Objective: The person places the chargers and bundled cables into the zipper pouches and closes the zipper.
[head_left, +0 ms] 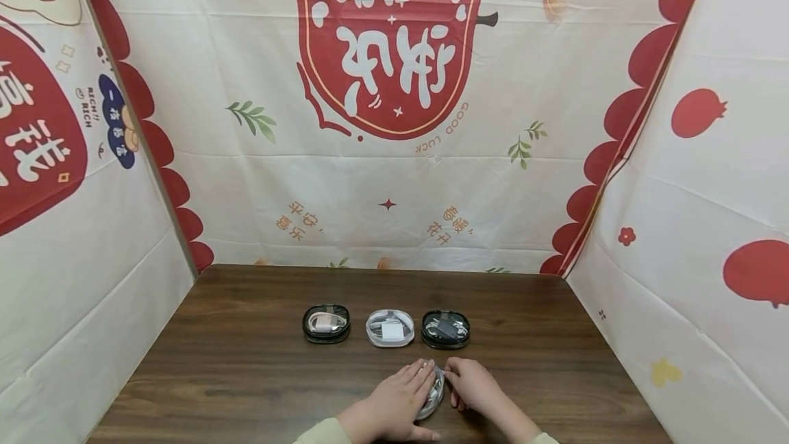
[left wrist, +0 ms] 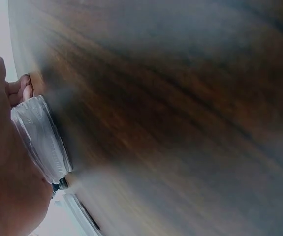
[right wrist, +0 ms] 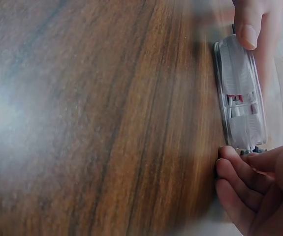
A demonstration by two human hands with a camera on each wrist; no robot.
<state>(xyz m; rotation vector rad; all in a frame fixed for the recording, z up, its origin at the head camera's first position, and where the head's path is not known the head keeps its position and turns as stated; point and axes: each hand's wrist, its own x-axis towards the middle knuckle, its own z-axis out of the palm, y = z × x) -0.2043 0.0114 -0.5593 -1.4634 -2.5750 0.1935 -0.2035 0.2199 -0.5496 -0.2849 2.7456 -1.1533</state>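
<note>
A clear oval case [head_left: 435,393] with a cable and white parts inside lies near the table's front. My left hand [head_left: 401,396] rests across its left side and top with fingers stretched out. At the case's right end, my right hand [head_left: 473,384] has curled fingers, thumb and index finger pinching its edge. In the right wrist view the case [right wrist: 239,93] stands out side-on, with the right fingertips [right wrist: 228,151] right at its lower end. The left wrist view shows the case [left wrist: 44,140] partly hidden by the left hand [left wrist: 8,162].
Behind the hands, a black-rimmed case [head_left: 327,325] with a pink charger, a white-rimmed case [head_left: 390,329] with a white charger, and a black case [head_left: 446,329] with a dark charger form a row on the brown wooden table [head_left: 246,375]. Printed cloth walls [head_left: 382,177] enclose it.
</note>
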